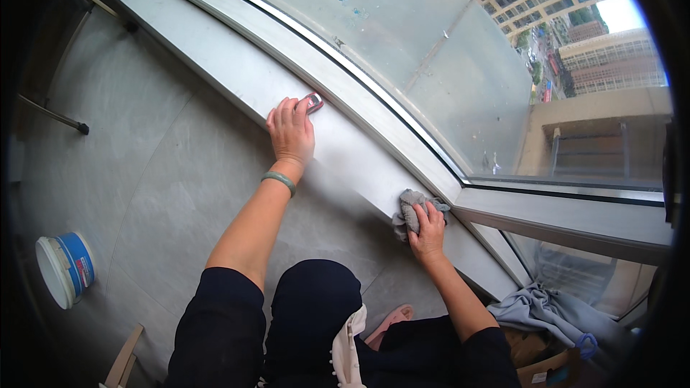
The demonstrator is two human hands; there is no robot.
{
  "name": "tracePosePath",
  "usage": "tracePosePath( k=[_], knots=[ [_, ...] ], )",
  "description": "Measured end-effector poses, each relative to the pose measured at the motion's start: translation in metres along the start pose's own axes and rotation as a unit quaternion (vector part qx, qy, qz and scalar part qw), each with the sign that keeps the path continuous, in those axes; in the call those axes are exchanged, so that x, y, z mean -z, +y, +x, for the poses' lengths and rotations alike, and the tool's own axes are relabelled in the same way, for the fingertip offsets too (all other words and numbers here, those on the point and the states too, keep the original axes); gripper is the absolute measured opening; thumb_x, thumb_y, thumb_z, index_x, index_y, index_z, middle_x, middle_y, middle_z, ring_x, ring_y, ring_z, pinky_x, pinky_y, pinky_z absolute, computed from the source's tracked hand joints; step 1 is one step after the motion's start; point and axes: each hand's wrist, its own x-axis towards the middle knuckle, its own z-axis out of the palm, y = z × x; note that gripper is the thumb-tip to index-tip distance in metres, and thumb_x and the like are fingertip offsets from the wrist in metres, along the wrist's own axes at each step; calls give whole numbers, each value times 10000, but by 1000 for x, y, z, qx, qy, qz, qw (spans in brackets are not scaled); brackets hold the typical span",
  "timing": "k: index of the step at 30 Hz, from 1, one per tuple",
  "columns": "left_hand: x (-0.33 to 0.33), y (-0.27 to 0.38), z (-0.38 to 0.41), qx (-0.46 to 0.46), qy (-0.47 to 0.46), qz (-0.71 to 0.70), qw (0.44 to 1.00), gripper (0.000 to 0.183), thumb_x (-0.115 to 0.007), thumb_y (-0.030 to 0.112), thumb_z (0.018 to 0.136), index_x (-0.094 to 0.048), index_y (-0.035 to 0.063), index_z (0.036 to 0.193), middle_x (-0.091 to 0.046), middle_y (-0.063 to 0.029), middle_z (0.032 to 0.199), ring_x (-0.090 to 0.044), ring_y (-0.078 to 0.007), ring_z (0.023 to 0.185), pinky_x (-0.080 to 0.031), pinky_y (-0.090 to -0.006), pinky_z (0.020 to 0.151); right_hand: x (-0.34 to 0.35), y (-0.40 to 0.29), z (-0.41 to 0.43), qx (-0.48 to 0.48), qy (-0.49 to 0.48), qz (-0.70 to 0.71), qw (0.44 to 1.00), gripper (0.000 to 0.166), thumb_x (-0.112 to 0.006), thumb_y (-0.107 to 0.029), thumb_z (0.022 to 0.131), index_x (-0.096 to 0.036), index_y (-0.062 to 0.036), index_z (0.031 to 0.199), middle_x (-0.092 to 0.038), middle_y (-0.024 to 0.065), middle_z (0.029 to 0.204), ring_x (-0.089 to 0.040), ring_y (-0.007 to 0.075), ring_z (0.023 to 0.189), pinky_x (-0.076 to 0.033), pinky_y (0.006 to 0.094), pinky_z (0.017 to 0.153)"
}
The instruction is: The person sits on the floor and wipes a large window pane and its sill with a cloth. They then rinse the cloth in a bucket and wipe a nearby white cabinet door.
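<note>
My left hand [291, 132] rests at the white window ledge [350, 145], its fingers on a small red toy car [314, 101] that sits near the window frame. Part of the car is hidden beneath my fingers. A green bangle [279, 180] circles my left wrist. Farther right along the ledge, my right hand [428, 234] grips a crumpled grey cloth [412, 210]. The cloth lies against the ledge close to the corner of the window, and some of it droops over the inner edge.
A white and blue bucket [64, 269] lies tipped on the grey tiled floor [161, 183]. Grey fabric [544, 307] hangs over a cardboard box [550, 369] at lower right. Wooden legs [124, 358] stand at lower left, and a metal leg [54, 114] at left. Window glass [431, 37] borders the ledge.
</note>
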Motion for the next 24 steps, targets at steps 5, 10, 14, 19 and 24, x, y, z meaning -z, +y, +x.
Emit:
tracePosePath(
  k=[5,10,14,19,24],
  knots=[
    [-4,4,0,4,12,-24,1000,380,-571,76,817,-498,140,1184,-503,-60,1146,-464,-247,1144,-285,-434,1009,-8,-8,29,68,11,-3,998,568,-694,-120,636,-551,-138,1185,-475,145,1232,-472,345,998,-379,443,874],
    [8,-10,-3,53,29,-152,987,334,-545,52,852,-485,95,1178,-512,-95,1126,-475,-294,1101,-344,-413,972,-17,-34,68,146,3,12,989,573,-697,-152,660,-541,-149,1211,-465,143,1251,-466,354,1033,-377,441,882],
    [28,-24,-59,156,99,-214,959,296,-487,48,913,-456,45,1207,-489,-160,1157,-469,-320,1087,-401,-395,925,-22,-60,103,211,-8,28,977,568,-694,-191,682,-526,-152,1224,-462,142,1258,-467,348,1035,-373,440,892],
    [58,-33,-150,309,45,-229,922,298,-492,63,913,-460,44,1208,-495,-157,1133,-496,-313,1032,-420,-377,895,-56,-132,185,265,20,47,963,577,-695,-218,698,-502,-181,1240,-455,130,1277,-468,316,1081,-372,428,926],
    [72,27,-194,178,-144,-265,937,345,-553,22,828,-504,57,1168,-521,-163,1091,-519,-340,1013,-437,-387,880,-74,-158,212,227,30,73,971,573,-692,-200,686,-519,-197,1231,-481,108,1270,-466,309,1107,-382,429,915]
  ],
)
